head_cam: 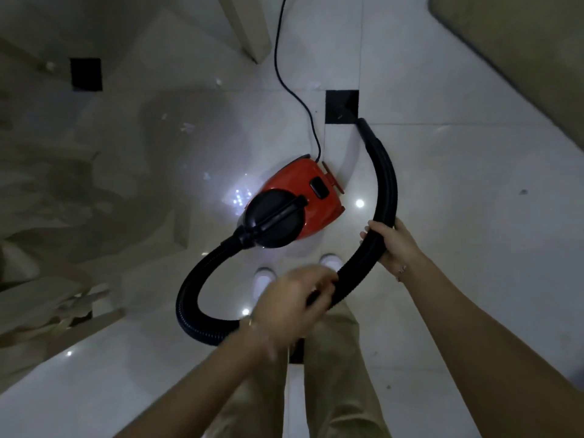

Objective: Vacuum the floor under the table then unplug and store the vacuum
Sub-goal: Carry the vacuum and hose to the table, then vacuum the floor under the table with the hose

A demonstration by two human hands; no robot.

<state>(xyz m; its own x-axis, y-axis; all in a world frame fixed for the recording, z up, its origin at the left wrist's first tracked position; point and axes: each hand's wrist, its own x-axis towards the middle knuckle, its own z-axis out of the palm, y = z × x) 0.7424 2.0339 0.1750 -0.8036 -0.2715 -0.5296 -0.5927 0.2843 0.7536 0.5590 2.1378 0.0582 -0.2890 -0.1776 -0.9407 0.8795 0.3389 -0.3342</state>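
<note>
Head view, looking straight down: we see the vacuum (286, 184), a small red canister with a round black cap, sitting on the glossy white floor (458, 184) just ahead of our white shoes (264, 278). Its black ribbed hose (388, 184) leaves the near end of the vacuum, loops out to the vacuum's left and back towards us, passes in front of our beige trousers (335, 374), then curves up along the vacuum's right side.

Our left hand (294, 306) is on the hose just on the near side of the vacuum, above the shoes. It is blurred, but its fingers (316, 287) look curled round the hose. Our right hand (395, 248) holds the hose to the right of the vacuum, fingers wrapped firmly round it with the tips showing on the inner side. A thin bracelet (401, 270) sits on that wrist.

Beyond the right hand the hose ends in a plain black nozzle (365, 128), whose tip lies at the corner of a black square tile (342, 105) past the far end of the vacuum. A thin black cord (278, 58) runs from the vacuum's far end away across the floor and out of the top of the picture, passing beside a pale wooden leg (252, 30). A few small pale scraps (186, 128) lie on the floor to the vacuum's far left.
</note>
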